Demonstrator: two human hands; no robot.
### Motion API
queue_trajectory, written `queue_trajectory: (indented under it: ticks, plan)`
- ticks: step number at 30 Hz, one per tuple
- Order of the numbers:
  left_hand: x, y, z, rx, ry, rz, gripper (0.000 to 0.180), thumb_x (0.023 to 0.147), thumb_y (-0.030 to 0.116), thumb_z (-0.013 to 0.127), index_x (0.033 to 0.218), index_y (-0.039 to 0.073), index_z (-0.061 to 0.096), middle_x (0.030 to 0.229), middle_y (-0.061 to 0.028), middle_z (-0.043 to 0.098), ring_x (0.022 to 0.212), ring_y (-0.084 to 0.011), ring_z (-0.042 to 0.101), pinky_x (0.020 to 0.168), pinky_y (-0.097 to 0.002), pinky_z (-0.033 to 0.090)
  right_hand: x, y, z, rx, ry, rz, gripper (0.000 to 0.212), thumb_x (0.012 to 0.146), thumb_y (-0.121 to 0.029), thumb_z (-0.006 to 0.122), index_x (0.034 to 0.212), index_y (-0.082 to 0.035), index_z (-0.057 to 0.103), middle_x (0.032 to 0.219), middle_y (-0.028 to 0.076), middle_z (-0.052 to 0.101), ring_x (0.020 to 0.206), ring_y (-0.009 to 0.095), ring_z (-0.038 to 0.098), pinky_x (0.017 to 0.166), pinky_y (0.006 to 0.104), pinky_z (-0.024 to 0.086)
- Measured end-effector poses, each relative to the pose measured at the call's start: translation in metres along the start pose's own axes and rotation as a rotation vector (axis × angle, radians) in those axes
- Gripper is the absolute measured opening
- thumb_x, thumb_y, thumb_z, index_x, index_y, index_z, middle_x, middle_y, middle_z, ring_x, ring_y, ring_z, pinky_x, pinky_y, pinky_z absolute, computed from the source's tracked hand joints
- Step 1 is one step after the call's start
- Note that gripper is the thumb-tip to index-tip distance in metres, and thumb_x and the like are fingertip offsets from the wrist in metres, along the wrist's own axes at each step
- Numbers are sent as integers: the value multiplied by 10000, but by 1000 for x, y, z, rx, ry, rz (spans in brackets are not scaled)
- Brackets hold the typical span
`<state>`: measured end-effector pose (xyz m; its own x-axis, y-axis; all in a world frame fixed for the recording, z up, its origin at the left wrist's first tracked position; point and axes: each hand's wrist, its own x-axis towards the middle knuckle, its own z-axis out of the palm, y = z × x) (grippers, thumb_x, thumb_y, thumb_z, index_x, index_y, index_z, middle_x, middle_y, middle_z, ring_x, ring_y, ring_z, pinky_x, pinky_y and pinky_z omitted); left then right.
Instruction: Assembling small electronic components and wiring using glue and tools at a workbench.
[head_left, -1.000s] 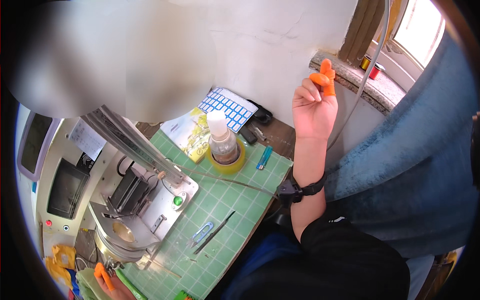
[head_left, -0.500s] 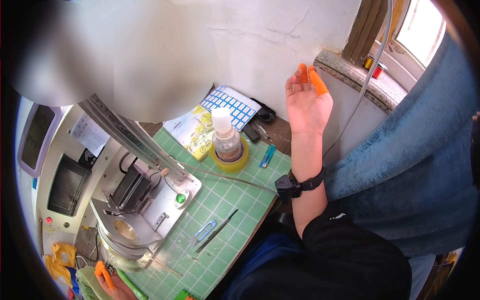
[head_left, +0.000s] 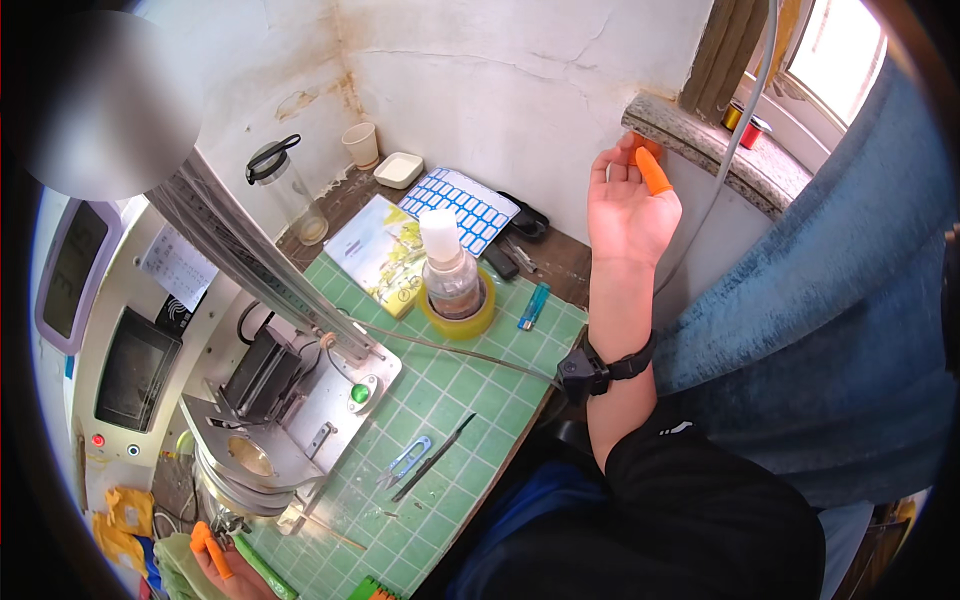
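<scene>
Head view: green strip [head_left: 263, 568] slants lower-right beside left hand [head_left: 238, 585]; right hand [head_left: 634, 208] half-curled; cannot tell either grip's hold.

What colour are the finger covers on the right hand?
Orange: the finger covers on the right hand show best in the head view, the only one here.

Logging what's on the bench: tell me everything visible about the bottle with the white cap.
The bottle looks like clear plastic, with rounded shoulders and a tall, whitish cap on top. It stands roughly upright, seemingly inside the ring of a yellowish tape roll, which hides its base. Its lower part looks brownish; whether that is its contents or something seen through it, I can't tell. The roll sits on the green gridded mat.
</scene>
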<state>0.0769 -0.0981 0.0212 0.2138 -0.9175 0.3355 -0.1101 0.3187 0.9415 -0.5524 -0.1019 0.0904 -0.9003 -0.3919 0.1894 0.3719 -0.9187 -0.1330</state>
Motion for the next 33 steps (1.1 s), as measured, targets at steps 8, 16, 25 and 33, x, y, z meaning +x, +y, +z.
queue_trajectory:
  ticks: [8,16,25,33]
  plan:
    - [-1,2,3,42,-4,25,194,1045,89,566,1201,-2,636,1171,-87,645,1071,-171,583,957,-306,442,-4,-4,5,-18,-6,19,194,962,-40,483,1111,-50,607,1117,78,633,1044,194,609,904,344,500]
    - [-2,8,7,148,16,19,201,1048,96,565,1202,-11,636,1156,-81,642,1043,-165,582,934,-302,450,-4,-5,4,-43,-50,28,161,956,-32,514,1086,-55,605,1090,64,639,1026,183,607,866,338,491]
    - [-1,6,5,134,4,19,215,1049,110,572,1212,-11,641,1148,-69,643,1028,-146,581,902,-279,449,-1,-5,2,-52,-27,36,155,952,-27,525,1078,-59,611,1080,51,636,998,170,594,847,329,482]
    - [0,2,1,22,-15,6,219,1048,109,572,1222,-9,634,1171,-73,644,1051,-156,583,923,-283,444,0,-3,0,-54,-26,29,164,957,-55,522,1093,-52,615,1084,47,628,982,167,573,840,329,477]
